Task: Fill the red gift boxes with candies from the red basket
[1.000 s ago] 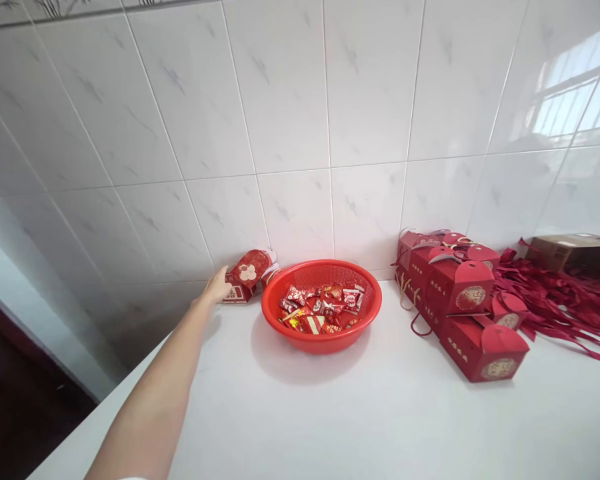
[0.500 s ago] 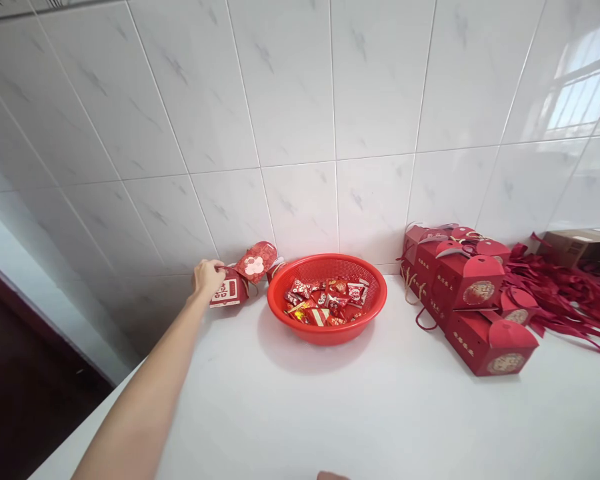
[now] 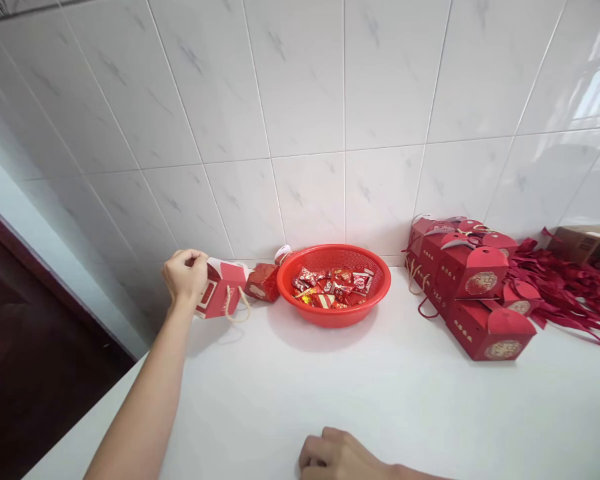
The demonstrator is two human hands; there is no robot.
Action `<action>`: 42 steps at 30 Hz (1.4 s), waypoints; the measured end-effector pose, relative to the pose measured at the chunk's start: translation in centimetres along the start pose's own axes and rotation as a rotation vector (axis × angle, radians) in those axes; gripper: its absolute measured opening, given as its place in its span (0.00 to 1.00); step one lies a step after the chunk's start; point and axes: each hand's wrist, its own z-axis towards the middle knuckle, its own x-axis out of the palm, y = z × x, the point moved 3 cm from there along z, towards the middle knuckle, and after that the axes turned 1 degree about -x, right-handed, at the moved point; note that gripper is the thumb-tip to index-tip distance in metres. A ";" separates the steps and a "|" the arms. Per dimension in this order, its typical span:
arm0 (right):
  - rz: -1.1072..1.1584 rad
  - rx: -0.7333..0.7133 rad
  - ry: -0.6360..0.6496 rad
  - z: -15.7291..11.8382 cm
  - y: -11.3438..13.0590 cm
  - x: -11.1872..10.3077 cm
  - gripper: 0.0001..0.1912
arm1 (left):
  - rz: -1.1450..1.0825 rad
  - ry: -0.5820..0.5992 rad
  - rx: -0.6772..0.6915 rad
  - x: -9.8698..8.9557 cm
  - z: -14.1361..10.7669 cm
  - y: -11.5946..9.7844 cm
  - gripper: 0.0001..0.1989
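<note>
At the far left of the counter, my left hand (image 3: 185, 275) is closed on the upper edge of a red gift box (image 3: 225, 293). The box has a pale label and beige rope handles, and it is tilted with its flap up. Behind it, another red box (image 3: 263, 283) lies against the left side of a red plastic basket (image 3: 335, 320). Inside the basket are several wrapped candies (image 3: 330, 287). My right hand (image 3: 337, 457) is over the counter's front, with fingers curled; whatever is in them, if anything, is hidden.
Several red gift boxes (image 3: 473, 287) are stacked against the tiled wall at right. Dark red ribbons (image 3: 575, 287) lie beyond them, beside a brown carton (image 3: 585, 243). The white counter (image 3: 260, 393) has its left edge near a dark door (image 3: 40, 373).
My left hand has shifted left, tilting the gift box and drawing it away from the other box. My right hand has come further into view from the bottom edge.
</note>
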 end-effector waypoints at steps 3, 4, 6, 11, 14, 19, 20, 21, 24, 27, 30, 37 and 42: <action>0.224 0.074 -0.134 0.7 1.2 -3.2 0.06 | -0.210 0.014 -0.041 -0.6 -1.0 -1.5 0.02; 0.297 0.115 -0.200 0.9 1.5 -4.6 0.06 | -0.275 0.044 -0.038 -0.7 -1.4 -2.1 0.01; 0.354 0.272 -0.360 1.3 1.5 -7.7 0.07 | -0.381 0.124 -0.021 -1.1 -2.4 -3.7 0.01; 0.272 0.367 -0.760 2.2 1.0 -15.6 0.10 | -0.684 0.516 0.072 -1.4 -6.1 -8.0 0.03; 0.233 0.330 -0.869 2.3 1.3 -19.3 0.13 | -0.683 0.776 0.136 -0.8 -8.8 -10.2 0.07; -0.018 0.257 -0.754 2.1 3.3 -23.2 0.13 | -0.622 1.002 0.266 0.7 -12.8 -12.3 0.14; -0.054 0.244 -0.690 2.2 3.7 -23.5 0.11 | -0.599 1.026 0.274 1.0 -13.5 -12.6 0.14; -0.071 0.235 -0.614 2.2 3.9 -23.7 0.09 | -0.570 1.045 0.278 1.4 -14.0 -12.7 0.14; -0.059 0.274 -0.350 2.3 4.0 -23.6 0.10 | -0.474 1.102 0.260 2.7 -15.4 -12.7 0.13; -0.063 0.376 -0.150 2.3 3.2 -23.0 0.13 | -0.378 1.099 0.229 3.7 -16.4 -12.3 0.11; -0.086 0.394 -0.065 2.5 2.2 -22.2 0.15 | -0.253 0.986 0.240 4.3 -16.7 -11.8 0.13; -0.130 0.608 -0.144 2.4 0.6 -21.8 0.14 | -0.087 1.096 0.142 3.9 -17.2 -9.9 0.14; -0.129 0.768 -0.004 1.7 0.6 -22.4 0.26 | -0.119 1.417 0.140 1.8 -18.8 -8.4 0.37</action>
